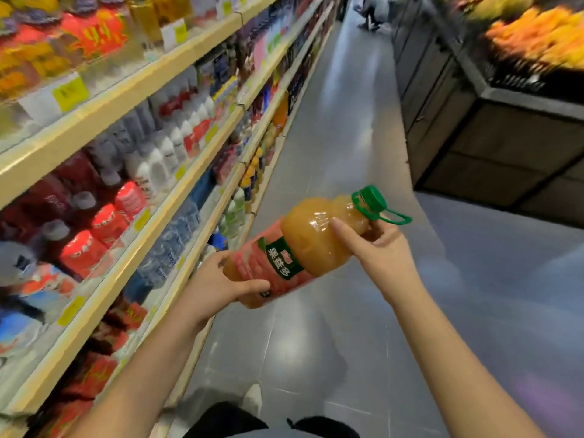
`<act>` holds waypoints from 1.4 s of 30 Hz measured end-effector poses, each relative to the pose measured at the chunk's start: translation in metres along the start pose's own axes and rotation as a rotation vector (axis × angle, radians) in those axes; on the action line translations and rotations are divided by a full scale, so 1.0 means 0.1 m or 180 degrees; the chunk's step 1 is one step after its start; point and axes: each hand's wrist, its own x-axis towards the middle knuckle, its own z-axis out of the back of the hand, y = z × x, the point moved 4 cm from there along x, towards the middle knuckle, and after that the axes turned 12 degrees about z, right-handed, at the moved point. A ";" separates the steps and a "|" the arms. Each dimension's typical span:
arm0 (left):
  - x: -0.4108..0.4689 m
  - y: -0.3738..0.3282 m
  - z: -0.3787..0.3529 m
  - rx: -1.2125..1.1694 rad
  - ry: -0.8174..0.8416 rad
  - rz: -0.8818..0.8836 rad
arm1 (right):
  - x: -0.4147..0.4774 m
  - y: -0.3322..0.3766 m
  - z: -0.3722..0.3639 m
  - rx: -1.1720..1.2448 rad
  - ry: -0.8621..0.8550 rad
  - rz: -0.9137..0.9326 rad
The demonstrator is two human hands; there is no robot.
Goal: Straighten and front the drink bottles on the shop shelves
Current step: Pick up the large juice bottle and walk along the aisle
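Note:
A large orange juice bottle point(303, 245) with a pink and green label, a green cap and a green carry loop lies tilted in the air over the aisle, cap up to the right. My left hand point(218, 286) grips its base from below, thumb across the label. My right hand point(376, 245) holds the neck just below the cap. The drink shelves point(132, 235) run along my left, packed with red-labelled bottles, white bottles and water packs.
Yellow price tags line the cream shelf edges point(72, 90). A dark produce stand point(493, 128) with orange fruit borders the aisle on the right. The grey tiled floor point(341, 153) stretches ahead; a person point(373, 11) crouches at the far end. My shoe point(252, 398) is below.

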 end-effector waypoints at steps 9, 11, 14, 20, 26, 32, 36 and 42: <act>1.16 -0.86 -0.45 0.0189 0.0480 -0.0093 | 0.96 -0.35 0.30 0.0022 -0.0475 -0.0229; 1.46 -1.05 -0.58 0.0207 0.0513 -0.0076 | 1.24 -0.51 0.40 0.0079 -0.0493 -0.0226; 1.94 -1.37 -0.81 0.0300 0.0569 -0.0041 | 1.74 -0.77 0.57 0.0162 -0.0512 -0.0130; 2.83 -2.16 -1.36 0.0246 0.0574 -0.0013 | 2.93 -1.32 1.03 0.0411 -0.0489 0.0032; 3.49 -2.91 -1.80 0.0206 0.0482 0.0017 | 4.03 -1.62 1.44 0.0428 -0.0386 0.0097; 4.30 -3.57 -2.09 0.0212 0.0376 0.0022 | 5.07 -2.02 1.68 0.0225 -0.0389 0.0042; 5.01 -3.97 -2.26 0.0246 0.0404 0.0056 | 5.80 -2.32 1.74 0.0173 -0.0398 0.0032; 6.17 -4.64 -2.45 0.0221 0.0449 0.0071 | 7.03 -2.79 1.71 0.0359 -0.0396 0.0040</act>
